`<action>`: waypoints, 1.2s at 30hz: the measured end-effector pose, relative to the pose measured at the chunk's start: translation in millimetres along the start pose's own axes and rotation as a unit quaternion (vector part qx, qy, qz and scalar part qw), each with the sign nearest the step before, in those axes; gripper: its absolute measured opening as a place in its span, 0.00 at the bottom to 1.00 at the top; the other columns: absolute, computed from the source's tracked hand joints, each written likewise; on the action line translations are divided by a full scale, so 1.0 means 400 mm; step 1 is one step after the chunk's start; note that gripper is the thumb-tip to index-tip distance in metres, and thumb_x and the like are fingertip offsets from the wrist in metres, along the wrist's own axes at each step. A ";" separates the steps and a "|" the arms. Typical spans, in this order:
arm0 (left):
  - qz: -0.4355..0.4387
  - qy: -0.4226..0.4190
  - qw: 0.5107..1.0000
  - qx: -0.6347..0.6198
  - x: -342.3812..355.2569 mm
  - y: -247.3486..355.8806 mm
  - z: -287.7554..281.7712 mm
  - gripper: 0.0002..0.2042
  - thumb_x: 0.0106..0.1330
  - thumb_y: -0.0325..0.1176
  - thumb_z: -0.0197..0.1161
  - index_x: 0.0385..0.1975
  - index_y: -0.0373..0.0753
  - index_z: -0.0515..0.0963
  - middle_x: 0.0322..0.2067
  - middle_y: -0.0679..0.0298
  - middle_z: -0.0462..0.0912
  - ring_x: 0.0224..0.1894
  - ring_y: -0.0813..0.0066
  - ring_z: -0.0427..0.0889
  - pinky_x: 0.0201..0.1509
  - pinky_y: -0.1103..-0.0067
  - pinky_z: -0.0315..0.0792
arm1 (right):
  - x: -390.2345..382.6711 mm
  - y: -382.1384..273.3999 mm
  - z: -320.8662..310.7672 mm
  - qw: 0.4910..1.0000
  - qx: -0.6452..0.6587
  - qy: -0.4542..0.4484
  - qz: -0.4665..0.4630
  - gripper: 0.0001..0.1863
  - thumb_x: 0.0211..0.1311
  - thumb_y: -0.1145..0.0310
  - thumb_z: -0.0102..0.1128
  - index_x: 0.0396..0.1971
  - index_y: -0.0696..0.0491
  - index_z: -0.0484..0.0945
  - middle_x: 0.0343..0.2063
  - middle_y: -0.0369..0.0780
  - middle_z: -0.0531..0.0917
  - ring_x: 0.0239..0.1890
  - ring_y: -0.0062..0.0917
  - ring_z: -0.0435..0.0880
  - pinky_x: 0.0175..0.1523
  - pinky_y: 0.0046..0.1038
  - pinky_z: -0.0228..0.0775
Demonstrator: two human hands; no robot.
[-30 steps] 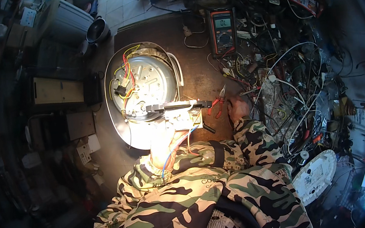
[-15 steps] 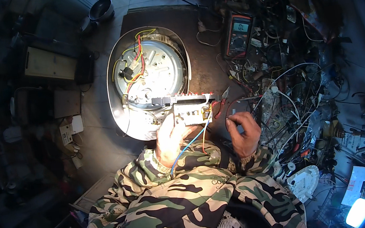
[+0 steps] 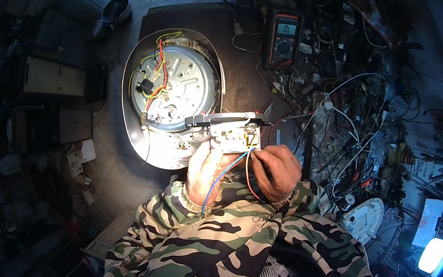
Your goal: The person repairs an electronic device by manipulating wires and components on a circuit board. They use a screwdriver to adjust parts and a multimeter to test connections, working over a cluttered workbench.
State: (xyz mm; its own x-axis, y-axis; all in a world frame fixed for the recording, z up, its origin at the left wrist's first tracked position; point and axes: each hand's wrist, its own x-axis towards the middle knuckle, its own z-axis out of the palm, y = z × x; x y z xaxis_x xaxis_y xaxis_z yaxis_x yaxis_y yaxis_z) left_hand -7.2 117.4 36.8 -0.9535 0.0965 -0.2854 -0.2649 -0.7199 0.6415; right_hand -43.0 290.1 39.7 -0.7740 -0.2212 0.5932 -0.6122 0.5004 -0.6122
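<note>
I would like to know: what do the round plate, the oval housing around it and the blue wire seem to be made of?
Round plate: probably satin grey metal, as pressed ridges catch highlights.
Oval housing: smooth and shiny, but metal or plastic stays open, because bright light washes it out.
Blue wire: likely smooth plastic insulation, evenly coloured; core hidden.

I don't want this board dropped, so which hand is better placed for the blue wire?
Likely the right hand: it is close beside the blue wire, while the left hand holds the circuit board.
</note>
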 end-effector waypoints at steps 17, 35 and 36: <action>-0.020 0.048 0.998 0.046 -0.008 -0.022 0.028 0.21 0.77 0.31 0.46 0.65 0.29 0.60 0.59 0.44 0.73 0.59 0.54 0.77 0.63 0.63 0.73 | -0.013 0.015 -0.026 0.999 -0.021 -0.027 0.010 0.17 0.44 0.80 0.74 0.37 0.59 0.79 0.30 0.44 0.81 0.24 0.32 0.81 0.27 0.28 0.73; 0.007 -0.005 1.000 -0.027 0.018 -0.027 0.016 0.22 0.76 0.34 0.48 0.66 0.33 0.60 0.61 0.52 0.72 0.61 0.64 0.74 0.63 0.68 0.72 | 0.015 0.002 0.003 0.995 -0.036 0.046 0.086 0.13 0.43 0.80 0.74 0.33 0.58 0.83 0.27 0.43 0.81 0.23 0.28 0.82 0.25 0.25 0.71; 0.013 -0.010 0.999 -0.028 0.019 -0.030 0.013 0.22 0.76 0.34 0.48 0.66 0.33 0.60 0.61 0.52 0.72 0.61 0.64 0.74 0.63 0.68 0.72 | 0.018 0.003 0.001 0.995 -0.036 0.046 0.080 0.13 0.43 0.80 0.74 0.33 0.57 0.84 0.27 0.43 0.81 0.23 0.28 0.82 0.25 0.25 0.71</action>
State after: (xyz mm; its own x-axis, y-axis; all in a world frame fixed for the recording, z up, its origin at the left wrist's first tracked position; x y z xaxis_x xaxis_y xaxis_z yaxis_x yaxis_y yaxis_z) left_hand -12.1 130.5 30.4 -0.9628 0.0909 -0.2544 -0.2322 -0.7602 0.6068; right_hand -49.2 288.8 43.1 -0.8408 -0.0570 0.5383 -0.4658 0.5828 -0.6658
